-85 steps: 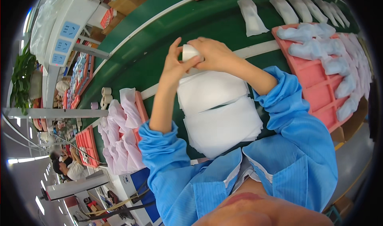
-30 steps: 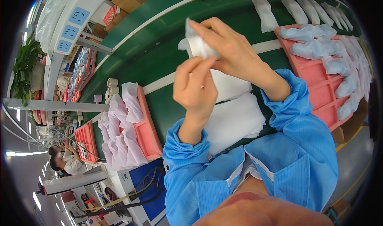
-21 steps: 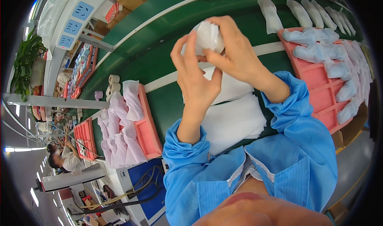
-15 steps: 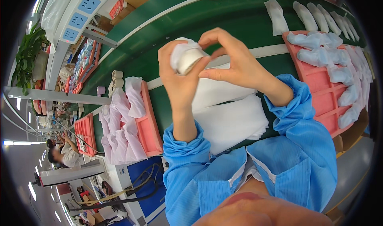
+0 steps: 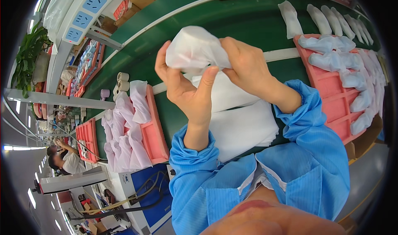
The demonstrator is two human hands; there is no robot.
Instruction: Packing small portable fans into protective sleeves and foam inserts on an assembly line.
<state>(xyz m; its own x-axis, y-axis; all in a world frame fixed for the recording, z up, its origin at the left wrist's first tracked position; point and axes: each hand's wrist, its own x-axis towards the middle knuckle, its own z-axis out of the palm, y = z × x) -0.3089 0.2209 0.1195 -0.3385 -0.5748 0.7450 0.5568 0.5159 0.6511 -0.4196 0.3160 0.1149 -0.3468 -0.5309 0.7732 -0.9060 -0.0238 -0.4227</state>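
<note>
A white, slightly see-through soft bag is held up over the green worktop, a bulky shape inside it. My left hand cradles its left and lower side, fingers behind it and thumb up near its lower edge. At its right end, my right hand grips the gathered edge, which is creased and drawn sideways. What is inside cannot be made out now. Under my hands lies a stack of flat white sheets or bags, with further white ones just beyond.
To the left, a pink tray bears several pale lilac wrapped pieces; bare white rolls stand behind. Rightward, another pink tray carries bluish-white wrapped pieces. White wrapped pieces lie on the green surface at far right.
The white cylindrical piece, seen partly bare before, is now covered by the white material. My right hand has closed on the bag's right edge; my left hand has shifted slightly left.
</note>
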